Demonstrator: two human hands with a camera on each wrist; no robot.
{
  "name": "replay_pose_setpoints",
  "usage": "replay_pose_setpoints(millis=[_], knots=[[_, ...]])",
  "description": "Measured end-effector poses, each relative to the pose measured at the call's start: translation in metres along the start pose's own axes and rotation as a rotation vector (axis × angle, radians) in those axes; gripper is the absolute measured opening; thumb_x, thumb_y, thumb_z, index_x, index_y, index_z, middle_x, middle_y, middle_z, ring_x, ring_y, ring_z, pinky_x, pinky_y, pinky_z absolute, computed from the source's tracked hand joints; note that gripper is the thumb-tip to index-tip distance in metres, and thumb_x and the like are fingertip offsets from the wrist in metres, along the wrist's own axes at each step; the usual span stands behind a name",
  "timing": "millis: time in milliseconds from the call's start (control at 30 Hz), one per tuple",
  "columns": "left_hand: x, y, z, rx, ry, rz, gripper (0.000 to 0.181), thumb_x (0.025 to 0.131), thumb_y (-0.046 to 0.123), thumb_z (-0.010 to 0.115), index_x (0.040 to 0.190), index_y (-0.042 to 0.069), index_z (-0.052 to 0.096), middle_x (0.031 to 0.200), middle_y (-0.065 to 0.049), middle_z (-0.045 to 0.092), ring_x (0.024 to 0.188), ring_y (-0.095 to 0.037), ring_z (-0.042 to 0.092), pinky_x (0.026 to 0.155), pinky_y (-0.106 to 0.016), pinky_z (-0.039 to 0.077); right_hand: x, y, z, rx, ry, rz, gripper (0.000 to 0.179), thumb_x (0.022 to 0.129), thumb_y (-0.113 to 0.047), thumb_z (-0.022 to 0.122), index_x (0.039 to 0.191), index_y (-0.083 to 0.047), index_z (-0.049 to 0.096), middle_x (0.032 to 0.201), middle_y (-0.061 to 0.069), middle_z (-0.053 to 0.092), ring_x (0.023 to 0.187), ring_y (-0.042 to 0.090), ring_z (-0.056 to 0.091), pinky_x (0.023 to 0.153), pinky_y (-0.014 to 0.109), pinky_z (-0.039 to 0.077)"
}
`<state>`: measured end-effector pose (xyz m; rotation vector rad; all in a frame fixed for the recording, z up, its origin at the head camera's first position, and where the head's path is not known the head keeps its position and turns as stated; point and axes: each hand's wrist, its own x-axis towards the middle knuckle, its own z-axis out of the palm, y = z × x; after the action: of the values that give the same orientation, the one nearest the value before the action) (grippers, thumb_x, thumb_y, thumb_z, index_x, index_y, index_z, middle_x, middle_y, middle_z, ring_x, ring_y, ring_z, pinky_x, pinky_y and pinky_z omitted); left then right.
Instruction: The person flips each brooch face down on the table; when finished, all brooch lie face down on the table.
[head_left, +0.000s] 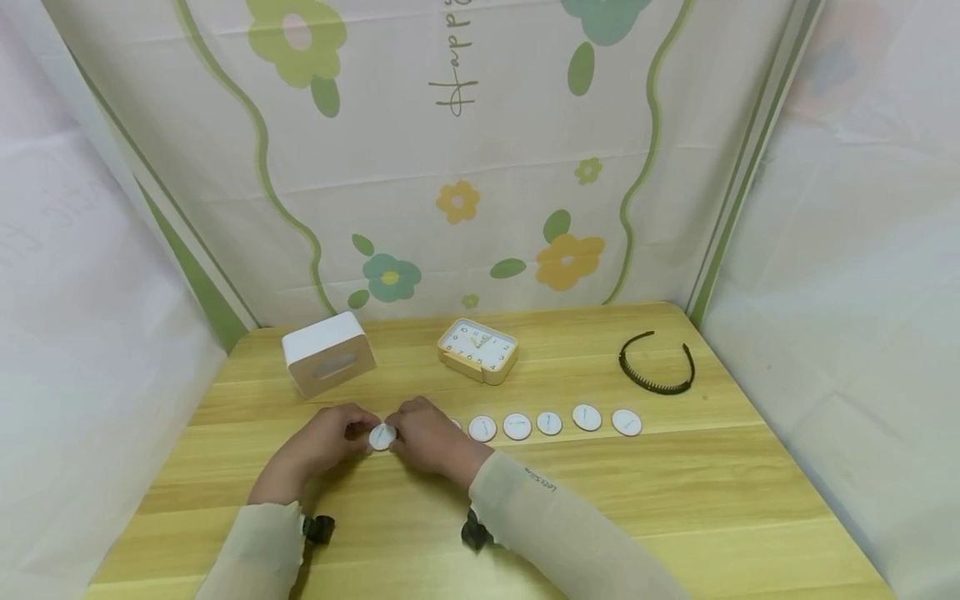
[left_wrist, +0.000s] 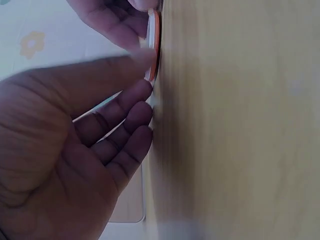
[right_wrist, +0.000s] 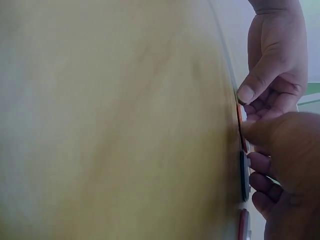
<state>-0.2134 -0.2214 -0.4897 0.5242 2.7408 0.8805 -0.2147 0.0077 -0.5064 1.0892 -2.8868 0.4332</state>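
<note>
A round white disc [head_left: 382, 437] with a dark line on its face lies flat at the left end of a row. Its orange rim shows edge-on in the left wrist view, where the disc [left_wrist: 153, 37] sits right at the wood. My left hand [head_left: 326, 439] pinches its left edge between thumb and fingers. On the opposite edge, my right hand [head_left: 428, 435] holds the same disc, thumb on the near side. Under the right hand in the right wrist view is a dark-rimmed disc [right_wrist: 244, 176], close below the fingertips. My right hand partly covers another white disc [head_left: 455, 424] in the head view.
Several more white discs, among them a far-right one [head_left: 627, 422], continue the row rightward across the wooden table [head_left: 600, 517]. Behind it stand a white-and-wood box [head_left: 328, 354], a yellow clock [head_left: 478, 350] and a black headband [head_left: 657, 387]. Printed cloth [head_left: 480, 150] encloses the table.
</note>
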Motion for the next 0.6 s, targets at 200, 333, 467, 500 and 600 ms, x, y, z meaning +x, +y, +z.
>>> replay_pose_setpoints(millis=[200,333,467,500,600], knots=[[0.001,0.007,0.0,0.067,0.05,0.012,0.03,0.106,0.028,0.074,0.129,0.009,0.076,0.12,-0.004,0.077,0.111,-0.023,0.071,0.099,-0.051,0.059,-0.003,0.006,-0.01,-0.021,-0.003,0.021,0.037,0.109,-0.036,0.065,0.137,-0.015,0.075,0.144,-0.004,0.072,0.138,0.019,0.061,0.122,0.033,0.044],[0.006,0.02,0.003,0.112,0.117,0.028,0.046,0.11,0.034,0.067,0.141,0.0,0.068,0.138,-0.017,0.072,0.128,-0.038,0.068,0.108,-0.06,0.054,-0.009,0.018,-0.017,-0.026,0.018,0.07,0.045,0.11,-0.039,0.062,0.148,-0.014,0.067,0.149,0.002,0.068,0.143,0.022,0.057,0.124,0.037,0.043],[0.016,0.036,0.006,0.15,0.174,0.042,0.062,0.11,0.041,0.065,0.157,0.002,0.054,0.162,-0.023,0.053,0.148,-0.049,0.051,0.118,-0.068,0.044,-0.017,0.035,-0.027,-0.16,0.056,0.091,0.052,0.111,-0.045,0.059,0.155,-0.016,0.061,0.155,0.004,0.063,0.148,0.023,0.053,0.128,0.042,0.039],[0.02,0.04,0.007,0.164,0.191,0.051,0.067,0.11,0.044,0.064,0.161,0.003,0.05,0.167,-0.023,0.048,0.152,-0.051,0.047,0.12,-0.069,0.041,-0.019,0.039,-0.03,-0.19,0.067,0.101,0.054,0.111,-0.047,0.059,0.156,-0.017,0.059,0.157,0.004,0.061,0.149,0.024,0.052,0.128,0.043,0.037],[0.029,0.052,0.009,0.229,0.256,0.079,0.076,0.109,0.051,0.062,0.167,0.007,0.041,0.173,-0.024,0.037,0.158,-0.053,0.037,0.123,-0.073,0.035,-0.028,0.049,-0.04,-0.225,0.094,0.143,0.057,0.111,-0.049,0.059,0.158,-0.018,0.057,0.164,0.007,0.055,0.153,0.027,0.047,0.13,0.048,0.035]])
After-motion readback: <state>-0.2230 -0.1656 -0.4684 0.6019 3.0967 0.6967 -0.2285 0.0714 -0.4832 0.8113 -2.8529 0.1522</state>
